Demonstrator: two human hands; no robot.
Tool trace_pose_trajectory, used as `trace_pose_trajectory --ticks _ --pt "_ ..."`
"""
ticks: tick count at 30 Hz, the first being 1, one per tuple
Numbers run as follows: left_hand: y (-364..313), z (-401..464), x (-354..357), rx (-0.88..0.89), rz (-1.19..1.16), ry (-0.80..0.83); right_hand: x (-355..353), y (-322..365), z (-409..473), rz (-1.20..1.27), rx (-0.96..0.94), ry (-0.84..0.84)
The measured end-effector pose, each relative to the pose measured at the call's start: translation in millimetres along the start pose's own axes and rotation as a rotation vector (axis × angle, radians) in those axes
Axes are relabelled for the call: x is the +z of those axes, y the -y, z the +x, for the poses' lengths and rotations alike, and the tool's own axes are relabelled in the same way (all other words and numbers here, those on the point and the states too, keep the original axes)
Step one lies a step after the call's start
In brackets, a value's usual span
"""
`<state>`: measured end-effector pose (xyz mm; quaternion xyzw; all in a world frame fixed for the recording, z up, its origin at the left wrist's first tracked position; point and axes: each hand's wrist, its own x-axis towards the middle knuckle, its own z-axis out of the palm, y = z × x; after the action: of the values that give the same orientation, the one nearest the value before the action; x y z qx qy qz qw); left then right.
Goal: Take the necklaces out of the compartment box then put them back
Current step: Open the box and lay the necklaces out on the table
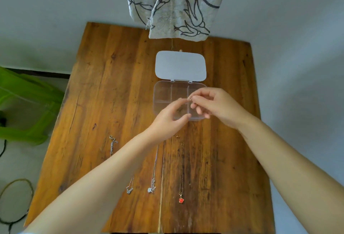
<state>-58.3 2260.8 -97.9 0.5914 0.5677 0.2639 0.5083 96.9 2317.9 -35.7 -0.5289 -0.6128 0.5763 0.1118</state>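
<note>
Wooden table [115, 85]: both hands' fingers [195, 101] pinch something tiny over the open, crosswise compartment box [163, 94].

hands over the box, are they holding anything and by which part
Both hands, left and right, pinch a thin necklace between fingertips above the box, apparently near its clasp end; the exact part is too small to tell.
</note>
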Motion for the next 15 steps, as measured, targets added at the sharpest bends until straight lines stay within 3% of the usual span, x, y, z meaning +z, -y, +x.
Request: trace_pose_trajectory --ticks 6,15 --pt "-25 8 7 0.051 -0.041 0.116 -27 -26 -53 0.377 0.152 -0.247" --pt "-25 28 42 0.041 0.28 0.46 34 -136 -151 0.773 0.567 -0.474"
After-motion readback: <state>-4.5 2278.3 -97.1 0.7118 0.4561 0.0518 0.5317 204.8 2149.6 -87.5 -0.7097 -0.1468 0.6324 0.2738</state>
